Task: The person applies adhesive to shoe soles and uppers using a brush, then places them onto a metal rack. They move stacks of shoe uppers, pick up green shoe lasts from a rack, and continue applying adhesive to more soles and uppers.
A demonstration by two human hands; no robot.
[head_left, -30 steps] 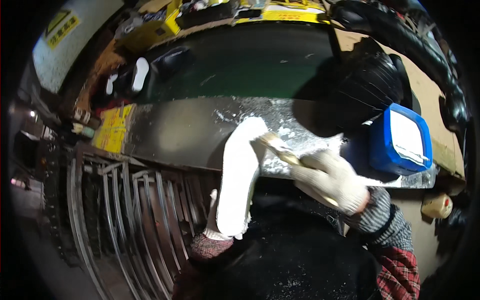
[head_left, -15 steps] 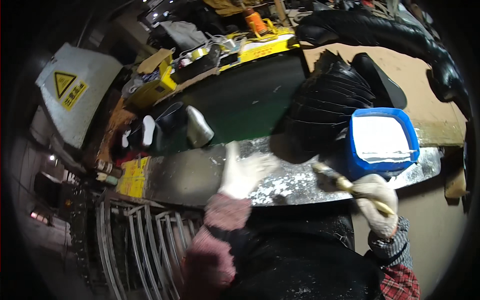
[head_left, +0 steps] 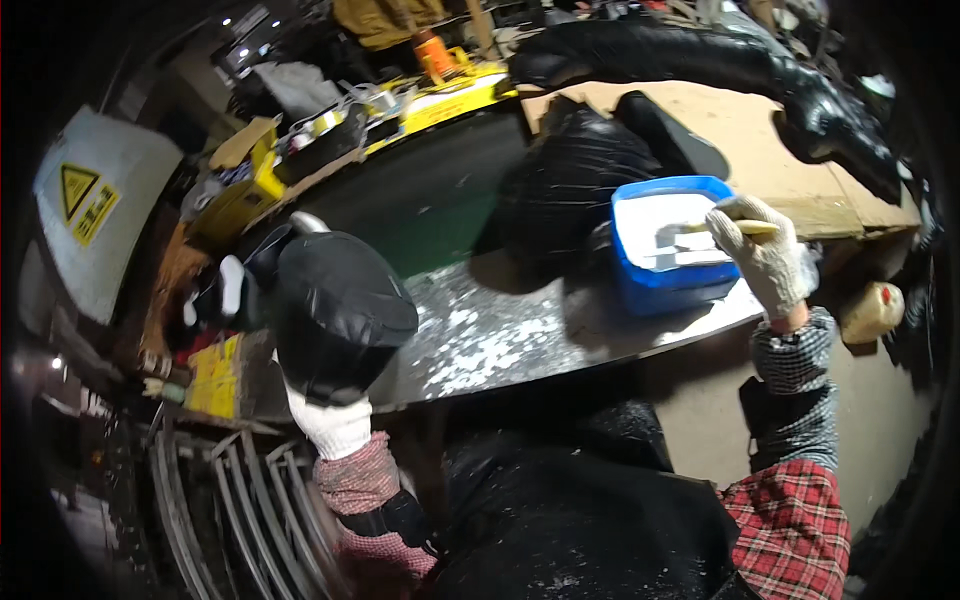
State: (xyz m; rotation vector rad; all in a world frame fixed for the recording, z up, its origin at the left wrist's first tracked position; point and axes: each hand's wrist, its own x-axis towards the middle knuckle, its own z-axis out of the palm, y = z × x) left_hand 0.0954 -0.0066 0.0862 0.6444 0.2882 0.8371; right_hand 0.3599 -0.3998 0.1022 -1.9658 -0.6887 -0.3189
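My left hand (head_left: 330, 422), in a pale knit glove, is closed on a black leather shoe upper (head_left: 345, 300), raised above the left part of the bench. Its fingers are mostly hidden behind the leather. My right hand (head_left: 765, 250), gloved as well, grips the light handle of a brush (head_left: 755, 227). The bristle end reaches over the blue tub (head_left: 665, 290) and meets the white paste (head_left: 645, 218) inside. Behind the tub lies a pile of black leather pieces (head_left: 580, 160).
The metal bench top (head_left: 490, 340) is spattered with white. Left of it stand white-soled shoe pieces (head_left: 232, 288) and metal racks (head_left: 240, 490). A black padded roll (head_left: 660, 58) runs along the back, and a yellowish jug (head_left: 873, 312) sits at the right.
My left hand, open over the bench before, now holds the black shoe upper. My right hand has moved up, bringing the brush into the tub. The view has shifted to the right.
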